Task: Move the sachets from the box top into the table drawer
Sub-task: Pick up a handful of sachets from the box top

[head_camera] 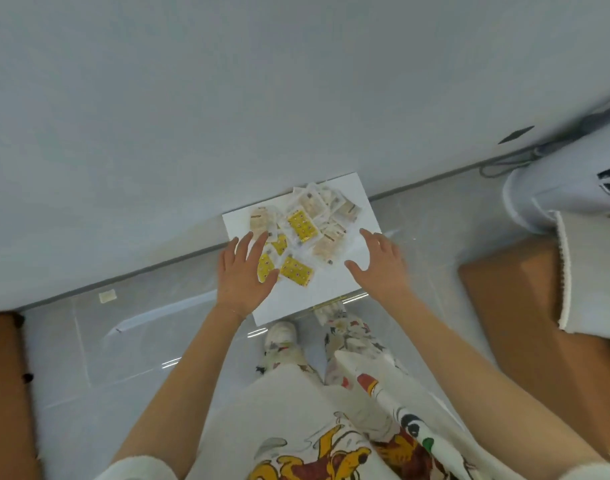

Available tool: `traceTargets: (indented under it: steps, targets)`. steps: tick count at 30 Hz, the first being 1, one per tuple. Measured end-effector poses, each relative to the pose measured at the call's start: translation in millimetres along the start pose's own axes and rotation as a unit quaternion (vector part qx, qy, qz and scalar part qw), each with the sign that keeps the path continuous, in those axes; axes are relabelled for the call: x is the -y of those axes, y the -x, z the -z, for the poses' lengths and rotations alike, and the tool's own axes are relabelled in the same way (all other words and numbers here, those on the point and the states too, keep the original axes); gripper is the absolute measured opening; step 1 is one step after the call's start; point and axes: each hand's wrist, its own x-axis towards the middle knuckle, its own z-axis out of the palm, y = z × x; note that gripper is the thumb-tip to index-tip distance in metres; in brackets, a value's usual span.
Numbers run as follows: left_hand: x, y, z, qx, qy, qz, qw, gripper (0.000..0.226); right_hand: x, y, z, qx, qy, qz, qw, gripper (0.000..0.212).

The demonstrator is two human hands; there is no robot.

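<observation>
Sachets point(301, 233) heaped loose on box top point(331, 289); left grip point(242, 271) and right grip point(379, 263) spread empty; hasty scooping may scatter them.

The left hand point(242, 275) is covering part of the sachets point(301, 225) on the box top point(334, 289). Their print is blurring beyond reading. A brown surface point(504, 306) is running off the right edge.

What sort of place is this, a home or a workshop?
Most likely a room in a home: a glossy tiled floor meeting a plain pale wall, a person in cartoon-print loungewear, and sachets heaped on a white box top.
</observation>
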Motion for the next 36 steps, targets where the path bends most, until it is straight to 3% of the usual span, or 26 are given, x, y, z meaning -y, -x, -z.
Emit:
traceTargets:
  steps: [5,8,11,15,18,23,28,32,36]
  targets:
    - [35,-51,-86,0.01,0.087,0.115,0.99,0.072,-9,-89,-69,0.057,-0.02,-0.033,0.998,0.075]
    - [67,-75,-147,0.017,0.114,0.148,0.982,0.072,-21,-144,-127,0.058,-0.059,-0.06,0.995,0.076]
    - [89,-94,-193,0.011,0.107,0.166,0.98,0.069,-31,-186,-179,0.063,-0.085,-0.107,0.989,0.091]
    - [107,-128,-220,-0.069,0.111,0.191,0.973,0.078,-17,-215,-222,0.032,-0.129,-0.184,0.974,0.117]
    - [108,-157,-222,-0.149,0.127,0.234,0.952,0.072,-9,-224,-238,0.013,-0.142,-0.209,0.967,0.121]
    - [94,-191,-217,-0.182,0.221,0.333,0.899,0.066,-23,-216,-246,-0.06,-0.104,-0.174,0.977,0.105]
    - [99,-180,-212,-0.209,0.299,0.292,0.884,0.032,-43,-201,-246,-0.1,-0.173,-0.111,0.974,0.082]
    - [97,-145,-201,-0.213,0.37,0.27,0.863,0.006,-51,-188,-243,-0.085,-0.293,-0.121,0.945,0.076]
    - [117,-107,-214,-0.16,0.31,0.239,0.906,0.009,-44,-186,-231,-0.077,-0.358,-0.173,0.914,0.07]
